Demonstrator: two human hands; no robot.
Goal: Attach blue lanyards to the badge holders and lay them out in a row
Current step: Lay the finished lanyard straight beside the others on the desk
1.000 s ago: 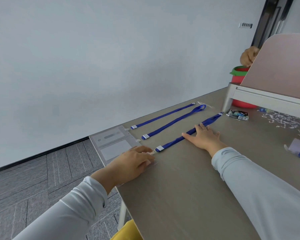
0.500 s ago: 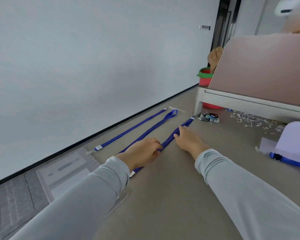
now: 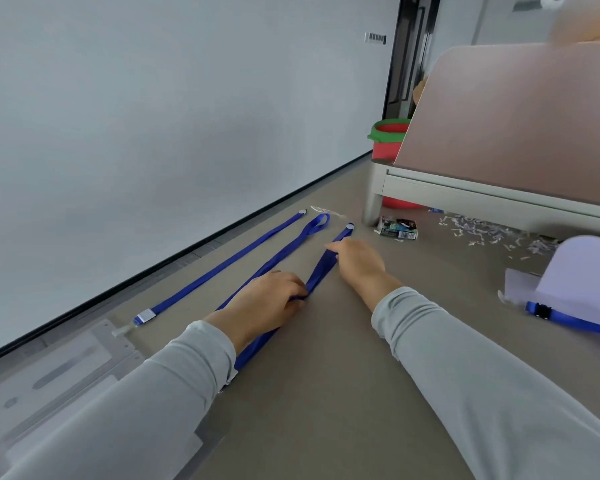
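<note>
Three blue lanyards lie side by side on the grey table (image 3: pixel 326 393). The far lanyard (image 3: pixel 222 265) runs to a clear badge holder (image 3: pixel 66 368) at the table's left edge. The middle lanyard (image 3: pixel 291 244) passes under my left hand. The near lanyard (image 3: pixel 321 268) is under both hands. My left hand (image 3: pixel 271 303) pinches it with curled fingers near its middle. My right hand (image 3: pixel 355 256) lies flat on it further along, fingers straight. The near holders are hidden by my left sleeve.
A loose blue lanyard (image 3: pixel 568 320) lies at the right beside a white sheet (image 3: pixel 582 271). A pink divider on a grey frame (image 3: pixel 482 195) stands at the back right, with a small printed box (image 3: pixel 397 228), paper scraps (image 3: pixel 492 233) and a red bucket (image 3: pixel 388 140) near it.
My left hand has gone from the badge holder end up along the near lanyard to its middle. My right hand has slid further toward the far end. The view has turned right.
</note>
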